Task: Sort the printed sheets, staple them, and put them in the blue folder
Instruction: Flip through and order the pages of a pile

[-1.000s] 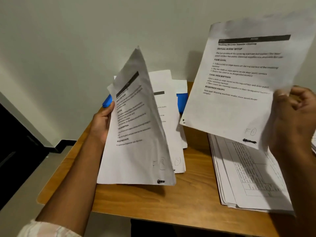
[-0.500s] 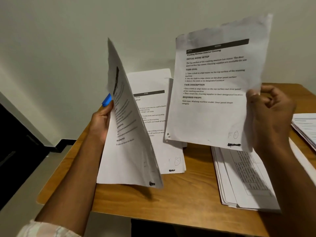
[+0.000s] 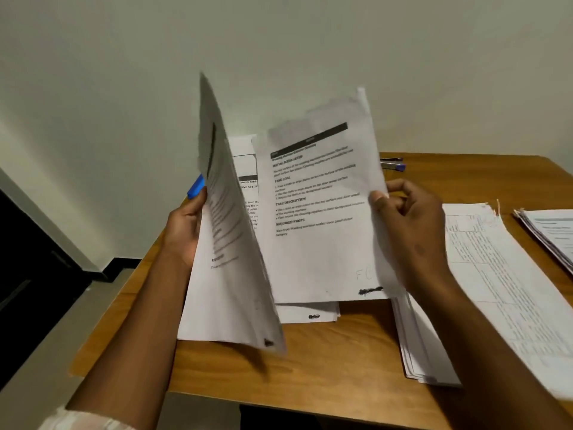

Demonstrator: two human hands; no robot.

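Head view looks down on two printed sheets held up above a wooden table [image 3: 325,364]. One sheet [image 3: 319,218], with a dark header bar and headed sections of text, faces the camera; the right hand [image 3: 409,231] pinches its right edge, thumb on the front and fingers curled behind. Just beside it on the left, a second sheet [image 3: 235,243] stands nearly edge-on, its lower corner hanging close over the table; the left hand [image 3: 184,228] grips its left edge with the thumb on the near side. The two held sheets overlap low down, though whether they touch is unclear.

Behind them more printed sheets [image 3: 307,315] lie flat on the table, their lower edges showing beneath the held pages. A corner of the blue folder [image 3: 196,187] shows above the left thumb, mostly hidden by paper. To the right lies a stack of pages with tables [image 3: 502,290], partly under the right forearm, and a further stack [image 3: 552,234] at the right edge. Near the wall, a small object with a purple tip [image 3: 393,165] rests on the table.
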